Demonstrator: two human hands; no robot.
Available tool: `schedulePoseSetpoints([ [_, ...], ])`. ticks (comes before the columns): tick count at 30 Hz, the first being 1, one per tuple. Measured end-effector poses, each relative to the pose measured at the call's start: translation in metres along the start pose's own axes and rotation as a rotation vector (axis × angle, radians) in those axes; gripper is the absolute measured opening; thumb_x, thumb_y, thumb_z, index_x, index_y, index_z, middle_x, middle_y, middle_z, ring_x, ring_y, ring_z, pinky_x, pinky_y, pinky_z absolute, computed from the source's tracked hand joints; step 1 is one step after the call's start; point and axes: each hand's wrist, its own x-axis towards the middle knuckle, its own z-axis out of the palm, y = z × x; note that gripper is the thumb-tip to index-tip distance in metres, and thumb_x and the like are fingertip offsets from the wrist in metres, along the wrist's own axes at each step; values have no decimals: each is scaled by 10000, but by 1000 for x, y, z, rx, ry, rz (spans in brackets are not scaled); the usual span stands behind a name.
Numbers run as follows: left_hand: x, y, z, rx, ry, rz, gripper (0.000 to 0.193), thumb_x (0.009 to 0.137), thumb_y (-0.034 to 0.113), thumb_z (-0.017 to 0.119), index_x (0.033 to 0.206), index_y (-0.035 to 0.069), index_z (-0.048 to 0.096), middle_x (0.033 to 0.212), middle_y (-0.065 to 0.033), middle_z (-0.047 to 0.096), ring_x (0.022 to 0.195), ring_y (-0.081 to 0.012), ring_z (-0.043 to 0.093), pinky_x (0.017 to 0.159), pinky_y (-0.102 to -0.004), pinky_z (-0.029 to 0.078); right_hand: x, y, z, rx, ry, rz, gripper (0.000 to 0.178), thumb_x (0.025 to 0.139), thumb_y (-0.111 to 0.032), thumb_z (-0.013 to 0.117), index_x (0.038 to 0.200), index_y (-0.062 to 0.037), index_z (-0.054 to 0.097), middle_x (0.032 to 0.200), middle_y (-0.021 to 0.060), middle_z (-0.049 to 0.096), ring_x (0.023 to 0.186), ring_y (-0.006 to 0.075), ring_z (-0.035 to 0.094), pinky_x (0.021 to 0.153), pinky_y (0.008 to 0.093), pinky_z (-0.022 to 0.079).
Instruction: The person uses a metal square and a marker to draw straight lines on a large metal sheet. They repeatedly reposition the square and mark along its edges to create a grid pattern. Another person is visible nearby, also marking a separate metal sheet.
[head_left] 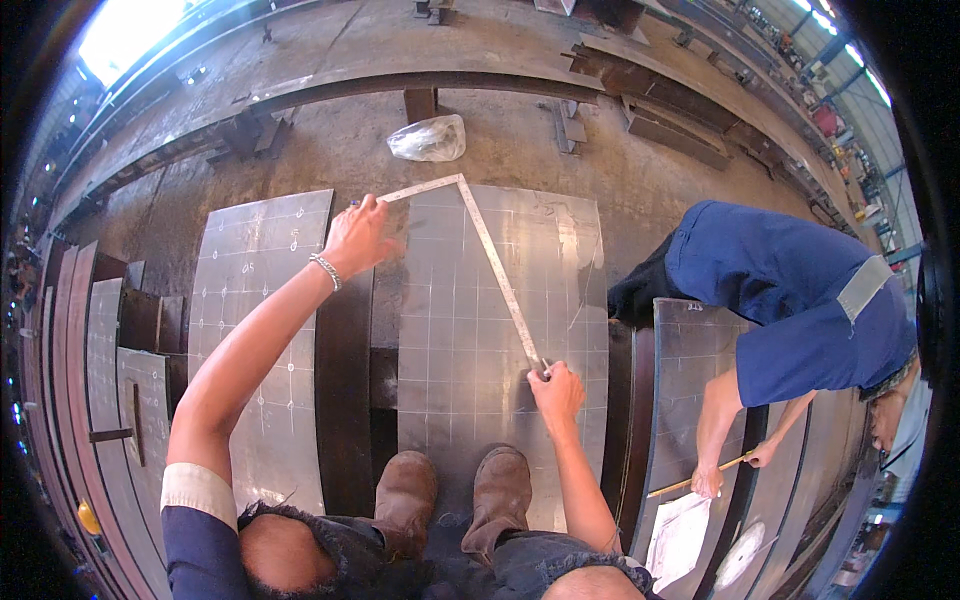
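Left hand (358, 237) pinching short-leg end of framing square (495, 265), fingers nearly closed. Right hand (560, 392) curled at long-leg end, can't tell if anything else in there. Square's over gridded steel plate (430, 300), corner by far edge.

You have a crumpled plastic bag (428, 138) on the floor (340, 142); beyond it, a long steel beam (480, 80). To the bag's right and nearer you bends a co-worker in blue (775, 270), a white paper sheet (678, 542) even nearer.
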Motion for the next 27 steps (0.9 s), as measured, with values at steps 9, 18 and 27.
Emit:
schedulePoseSetpoints([
  [9,49,-68,45,116,-50,-37,519,796,234,788,1227,90,536,1209,-134,603,1191,-353,598,966,-511,485,-11,18,7,124,68,-2,309,835,-316,776,882,-57,616,740,177,711,711,404,699,650,518,524],
  [18,114,-90,100,36,-162,-272,385,801,243,777,1127,95,636,1052,-183,729,1038,-395,683,886,-496,532,-19,12,7,120,28,53,296,876,-340,741,984,-110,589,682,157,694,651,397,693,581,516,508],
  [27,193,-22,92,-206,157,107,249,817,66,760,1053,65,681,972,-158,696,948,-381,678,809,-485,535,-34,29,16,216,89,123,282,873,-322,764,986,-117,607,576,82,617,531,312,646,525,442,485],
])
